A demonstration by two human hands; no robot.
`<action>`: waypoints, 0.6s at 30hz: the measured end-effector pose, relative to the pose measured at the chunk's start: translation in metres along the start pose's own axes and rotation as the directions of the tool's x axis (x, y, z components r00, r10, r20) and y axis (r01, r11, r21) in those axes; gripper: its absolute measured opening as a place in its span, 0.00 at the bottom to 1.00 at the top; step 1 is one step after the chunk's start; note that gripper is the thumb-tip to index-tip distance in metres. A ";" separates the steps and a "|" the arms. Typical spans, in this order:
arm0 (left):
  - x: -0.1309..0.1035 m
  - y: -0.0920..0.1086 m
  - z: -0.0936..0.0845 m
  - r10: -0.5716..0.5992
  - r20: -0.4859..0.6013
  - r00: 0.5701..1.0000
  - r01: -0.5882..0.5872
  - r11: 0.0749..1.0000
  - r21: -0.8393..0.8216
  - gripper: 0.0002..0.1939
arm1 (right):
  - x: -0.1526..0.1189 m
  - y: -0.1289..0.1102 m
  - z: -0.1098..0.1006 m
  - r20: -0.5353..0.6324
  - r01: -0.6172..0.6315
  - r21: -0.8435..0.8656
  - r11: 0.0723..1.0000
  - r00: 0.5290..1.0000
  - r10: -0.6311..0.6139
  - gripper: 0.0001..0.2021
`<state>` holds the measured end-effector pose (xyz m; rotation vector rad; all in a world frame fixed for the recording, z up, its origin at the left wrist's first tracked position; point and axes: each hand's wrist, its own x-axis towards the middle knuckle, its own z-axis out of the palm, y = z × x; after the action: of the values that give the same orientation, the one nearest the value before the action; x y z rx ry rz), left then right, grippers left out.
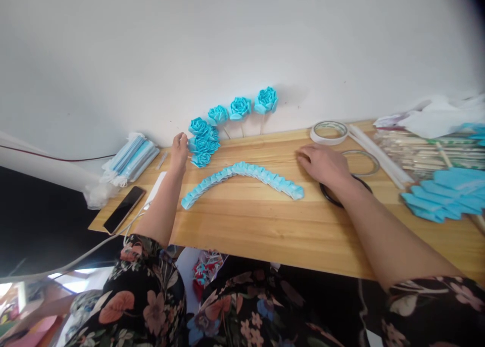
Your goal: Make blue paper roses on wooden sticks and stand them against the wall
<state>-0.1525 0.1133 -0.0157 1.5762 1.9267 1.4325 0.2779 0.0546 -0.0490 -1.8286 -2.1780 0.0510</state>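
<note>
My left hand (180,147) is at the table's back edge, its fingers closed beside a cluster of blue paper flowers (203,144). A short pale stem shows between the hand and the lowest flower; what the fingers hold, if anything, is hidden. My right hand (322,161) rests on the wood with loosely curled fingers, and nothing shows in them. Under its wrist lies a black ring-shaped roll (329,194). Between my hands a pleated light-blue paper strip (242,169) curves in an arch. Three more blue flowers (241,107) on thin sticks lean against the wall.
A white tape roll (329,133) and a thin-edged ring (361,163) lie right, near white tubes (379,155) and bundled sticks (409,150). Pleated blue paper (447,193) is far right. A phone (125,209), cable (102,243) and stacked masks (131,160) are left.
</note>
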 end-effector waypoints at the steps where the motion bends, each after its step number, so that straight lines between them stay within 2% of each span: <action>1: -0.003 0.001 -0.003 -0.022 -0.025 0.999 0.022 1.000 -0.011 0.24 | 0.000 0.000 0.000 0.006 0.001 -0.004 1.000 1.000 -0.001 0.17; 5: -0.022 0.003 -0.012 -0.068 -0.077 0.995 0.064 0.996 -0.055 0.25 | 0.000 -0.001 -0.001 0.013 0.012 -0.006 1.000 1.000 -0.012 0.17; 10: -0.033 -0.002 -0.010 -0.111 -0.042 0.993 0.106 0.989 -0.103 0.24 | 0.000 0.001 0.001 -0.004 -0.006 0.004 1.000 1.000 0.006 0.17; 13: -0.025 -0.003 -0.004 -0.105 -0.077 0.992 0.097 0.991 -0.095 0.23 | 0.000 0.001 0.002 -0.008 0.000 0.005 1.000 1.000 0.000 0.16; 16: -0.009 0.003 0.003 -0.058 -0.116 0.992 0.049 0.996 -0.081 0.24 | 0.000 0.002 0.002 -0.013 0.013 0.007 1.000 1.000 -0.013 0.16; 18: 0.004 0.010 0.007 -0.044 -0.104 0.994 0.036 0.997 -0.073 0.26 | 0.000 0.002 0.002 -0.020 0.014 0.004 1.000 1.000 -0.014 0.16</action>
<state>-0.1432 0.1194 -0.0100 1.4494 1.9306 1.5788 0.2790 0.0551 -0.0511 -1.8040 -2.1753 0.0336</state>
